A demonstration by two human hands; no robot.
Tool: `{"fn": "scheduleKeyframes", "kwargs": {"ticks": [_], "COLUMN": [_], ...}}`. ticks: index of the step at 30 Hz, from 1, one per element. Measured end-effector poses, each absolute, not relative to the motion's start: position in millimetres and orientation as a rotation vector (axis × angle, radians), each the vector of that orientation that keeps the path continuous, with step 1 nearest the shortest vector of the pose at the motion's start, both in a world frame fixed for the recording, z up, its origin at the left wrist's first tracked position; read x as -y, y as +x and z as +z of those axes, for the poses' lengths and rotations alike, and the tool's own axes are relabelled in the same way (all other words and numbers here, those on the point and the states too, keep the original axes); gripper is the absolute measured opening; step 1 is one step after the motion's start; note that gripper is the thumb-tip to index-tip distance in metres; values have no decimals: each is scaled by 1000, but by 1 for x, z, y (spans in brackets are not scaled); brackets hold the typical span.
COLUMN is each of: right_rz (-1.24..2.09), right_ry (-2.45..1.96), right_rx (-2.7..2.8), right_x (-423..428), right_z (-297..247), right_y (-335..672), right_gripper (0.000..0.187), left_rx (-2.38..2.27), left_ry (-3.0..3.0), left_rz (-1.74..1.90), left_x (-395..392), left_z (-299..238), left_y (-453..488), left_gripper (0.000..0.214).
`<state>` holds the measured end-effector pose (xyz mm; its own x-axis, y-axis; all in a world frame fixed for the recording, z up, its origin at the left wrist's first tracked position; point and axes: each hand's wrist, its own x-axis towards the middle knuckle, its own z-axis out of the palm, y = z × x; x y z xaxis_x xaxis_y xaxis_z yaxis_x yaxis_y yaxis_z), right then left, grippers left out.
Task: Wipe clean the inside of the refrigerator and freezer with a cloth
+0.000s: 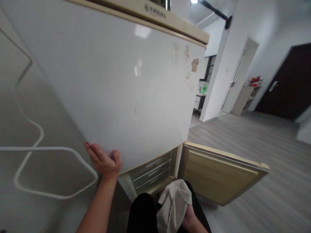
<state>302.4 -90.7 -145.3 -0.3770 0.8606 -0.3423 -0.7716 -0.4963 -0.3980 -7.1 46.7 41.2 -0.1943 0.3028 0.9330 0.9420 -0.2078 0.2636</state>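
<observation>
In the head view a tall white refrigerator with a cream trim stands before me. Its upper door (126, 84) is shut, and my left hand (104, 161) grips that door's lower left corner, fingers along the side edge and thumb at the front. Below, the lower door (218, 174) stands swung out to the right, baring a compartment (153, 171) with pale ridged fronts. Low between my knees, my right hand (189, 218) holds a bunched off-white cloth (173, 204); the cloth hides part of its fingers.
A white cable (60, 149) loops along the wall at left. My dark-clothed knees (143, 213) are close to the open compartment. Grey wood-look floor (243, 129) stretches right, towards a small shelf (243, 98) with red items on top and a dark door (284, 84).
</observation>
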Motion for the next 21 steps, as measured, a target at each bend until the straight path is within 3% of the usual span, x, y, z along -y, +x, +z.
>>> {"fn": "scheduleKeyframes", "kwargs": {"ticks": [6,8,10,13,17,21], "right_rz": [1980,1989,1970,1964,2010,2014], "right_ry": [-659,-663,-637,-596,-606,-618], "right_rx": [147,162,188,218,198,142], "right_x": [108,113,116,123,133,135], "right_z": [-105,-107,-110,-111,-121,-151], "right_y": [302,302,301,301,306,309], "right_gripper": [50,51,51,47,51,60], "left_rx": [1543,1563,1666,2067,2606,2435], "left_ry": [-1574,-1726,-2221,-2914,-2742,-2946], "left_rz": [-1477,-1519,-1496,-1120,-1112,-1042], "left_x": [-18,11,46,91,112,113], "left_z": [45,29,3,-42,-91,-109], "left_y": [25,57,96,144,163,161], "left_gripper": [85,73,47,41,42,23]}}
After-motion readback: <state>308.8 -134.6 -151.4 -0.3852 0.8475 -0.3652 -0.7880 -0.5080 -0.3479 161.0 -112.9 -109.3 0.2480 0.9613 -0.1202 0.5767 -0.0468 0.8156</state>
